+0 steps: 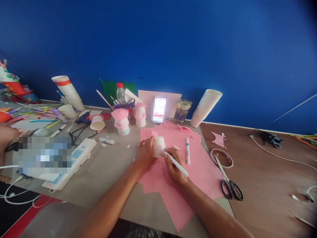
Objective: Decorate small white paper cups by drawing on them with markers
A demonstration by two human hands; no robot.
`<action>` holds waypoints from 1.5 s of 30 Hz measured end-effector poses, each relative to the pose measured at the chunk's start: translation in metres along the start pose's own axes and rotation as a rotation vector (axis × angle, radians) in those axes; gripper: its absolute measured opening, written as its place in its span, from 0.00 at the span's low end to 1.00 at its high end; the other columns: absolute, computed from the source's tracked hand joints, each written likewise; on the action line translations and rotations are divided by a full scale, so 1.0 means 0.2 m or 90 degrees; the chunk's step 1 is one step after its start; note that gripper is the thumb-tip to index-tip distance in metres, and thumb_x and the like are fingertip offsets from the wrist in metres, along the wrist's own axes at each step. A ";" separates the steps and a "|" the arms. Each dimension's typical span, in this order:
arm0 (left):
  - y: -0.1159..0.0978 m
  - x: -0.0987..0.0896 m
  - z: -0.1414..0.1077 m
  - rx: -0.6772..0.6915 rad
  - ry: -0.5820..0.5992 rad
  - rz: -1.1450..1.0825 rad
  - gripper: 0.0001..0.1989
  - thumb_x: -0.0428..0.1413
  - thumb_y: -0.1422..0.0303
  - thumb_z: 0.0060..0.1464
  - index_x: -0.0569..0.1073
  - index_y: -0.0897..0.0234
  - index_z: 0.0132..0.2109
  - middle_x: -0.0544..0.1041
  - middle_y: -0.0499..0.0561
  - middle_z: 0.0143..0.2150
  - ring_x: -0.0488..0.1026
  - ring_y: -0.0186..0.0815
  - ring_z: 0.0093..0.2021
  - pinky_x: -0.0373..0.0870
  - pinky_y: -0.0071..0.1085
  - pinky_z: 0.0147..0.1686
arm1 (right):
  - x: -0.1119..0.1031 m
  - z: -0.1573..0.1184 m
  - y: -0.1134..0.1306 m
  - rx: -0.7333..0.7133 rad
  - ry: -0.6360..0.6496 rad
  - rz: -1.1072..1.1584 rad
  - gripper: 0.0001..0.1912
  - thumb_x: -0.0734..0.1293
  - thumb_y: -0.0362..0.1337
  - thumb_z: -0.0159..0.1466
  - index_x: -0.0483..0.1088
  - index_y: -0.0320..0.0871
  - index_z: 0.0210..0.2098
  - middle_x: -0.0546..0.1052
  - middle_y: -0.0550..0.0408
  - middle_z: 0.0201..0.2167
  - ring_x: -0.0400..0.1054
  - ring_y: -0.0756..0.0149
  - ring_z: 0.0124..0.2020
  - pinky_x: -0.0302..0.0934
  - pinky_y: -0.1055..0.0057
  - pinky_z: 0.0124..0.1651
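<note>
My left hand (147,151) is closed around the left side of a white paper cup (158,147), which is upside down over the pink paper (183,188). In my right hand (175,165) is a white marker (177,162), gripped like a pen with its tip at the cup's lower right side. Another white marker (188,151) with a blue band lies on the pink paper to the right, and a small white cap-like piece (176,147) lies between. Decorated cup towers with pink tops (120,120) stand behind, to the left.
Black-handled scissors (228,181) and a tape roll (222,158) lie right of the paper. A tall stack of cups (206,108) leans near the blue wall. At left are a power strip (81,148) with cables and another person's hand (10,135).
</note>
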State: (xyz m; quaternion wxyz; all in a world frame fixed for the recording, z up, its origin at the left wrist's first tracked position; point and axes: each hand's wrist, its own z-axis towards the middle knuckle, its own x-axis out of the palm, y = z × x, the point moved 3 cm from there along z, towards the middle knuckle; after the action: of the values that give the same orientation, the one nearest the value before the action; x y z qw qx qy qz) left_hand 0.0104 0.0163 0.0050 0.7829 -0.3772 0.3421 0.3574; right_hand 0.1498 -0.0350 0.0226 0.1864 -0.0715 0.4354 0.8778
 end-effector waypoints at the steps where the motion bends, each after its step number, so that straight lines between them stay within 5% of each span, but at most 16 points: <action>1: 0.00 0.00 0.00 0.003 -0.002 0.002 0.32 0.56 0.72 0.48 0.53 0.65 0.58 0.76 0.58 0.48 0.74 0.43 0.47 0.66 0.43 0.53 | 0.00 0.00 0.00 0.004 -0.002 0.003 0.06 0.60 0.37 0.66 0.67 0.43 0.38 0.74 0.52 0.31 0.68 0.66 0.29 0.63 0.69 0.33; 8: 0.00 0.00 0.00 -0.019 -0.002 -0.011 0.31 0.57 0.70 0.49 0.53 0.64 0.58 0.76 0.58 0.47 0.74 0.43 0.47 0.66 0.43 0.52 | 0.00 -0.01 -0.01 0.030 -0.021 0.009 0.07 0.59 0.38 0.66 0.67 0.43 0.38 0.74 0.54 0.29 0.64 0.70 0.23 0.61 0.71 0.28; 35: 0.00 -0.01 0.00 -0.062 0.032 -0.028 0.31 0.57 0.70 0.48 0.53 0.63 0.58 0.75 0.57 0.47 0.74 0.43 0.48 0.65 0.42 0.53 | 0.00 0.00 0.01 -0.020 0.002 -0.018 0.06 0.60 0.35 0.64 0.67 0.44 0.39 0.76 0.50 0.34 0.71 0.64 0.31 0.65 0.68 0.31; 45: 0.00 -0.01 0.00 -0.049 0.016 -0.029 0.31 0.57 0.65 0.49 0.54 0.64 0.57 0.76 0.58 0.46 0.75 0.43 0.46 0.66 0.42 0.52 | -0.01 -0.01 -0.02 0.031 -0.023 -0.009 0.07 0.59 0.37 0.66 0.67 0.44 0.38 0.74 0.55 0.28 0.66 0.69 0.23 0.64 0.68 0.31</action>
State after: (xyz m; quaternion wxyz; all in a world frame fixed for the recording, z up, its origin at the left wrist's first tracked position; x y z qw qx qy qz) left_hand 0.0097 0.0161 0.0076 0.7714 -0.4193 0.3292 0.3474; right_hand 0.1531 -0.0346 0.0190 0.2022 -0.0544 0.4530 0.8666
